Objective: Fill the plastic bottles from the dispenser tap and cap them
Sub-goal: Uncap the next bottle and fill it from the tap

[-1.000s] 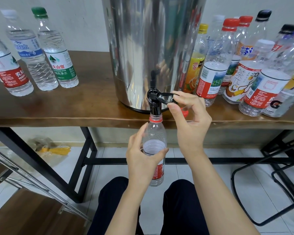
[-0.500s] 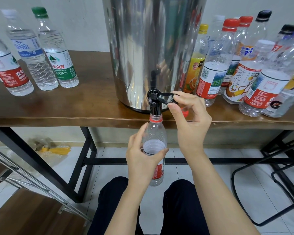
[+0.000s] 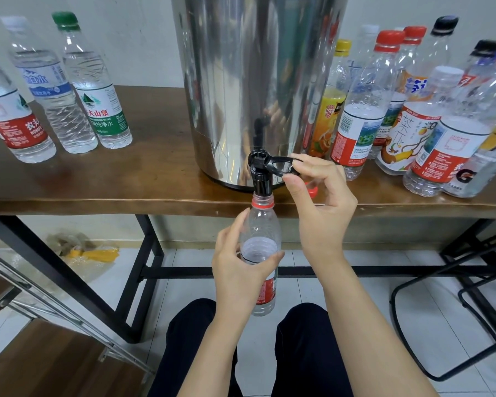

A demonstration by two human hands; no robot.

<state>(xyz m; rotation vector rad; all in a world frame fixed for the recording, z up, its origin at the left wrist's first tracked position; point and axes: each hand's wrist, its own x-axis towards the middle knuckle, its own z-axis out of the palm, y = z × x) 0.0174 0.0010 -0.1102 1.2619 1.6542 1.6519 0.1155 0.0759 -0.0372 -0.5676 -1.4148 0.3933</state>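
A clear plastic bottle [image 3: 260, 233] with a red neck ring and no cap hangs below the table edge, its mouth right under the black tap [image 3: 260, 174] of the steel dispenser [image 3: 255, 81]. My left hand [image 3: 236, 270] grips the bottle around its middle. Water stands at about the shoulder of the bottle. My right hand [image 3: 320, 207] pinches the tap's black lever [image 3: 282, 164] between thumb and forefinger. A red cap [image 3: 312, 191] lies on the table edge, partly hidden behind my right hand.
Three capped, filled bottles [image 3: 66, 90] stand on the wooden table [image 3: 98, 181] at the left. Several capped bottles [image 3: 413, 110] crowd the right side. Black table legs [image 3: 143, 265] and a black stool frame [image 3: 447, 296] stand below. My knees [image 3: 249, 348] are under the bottle.
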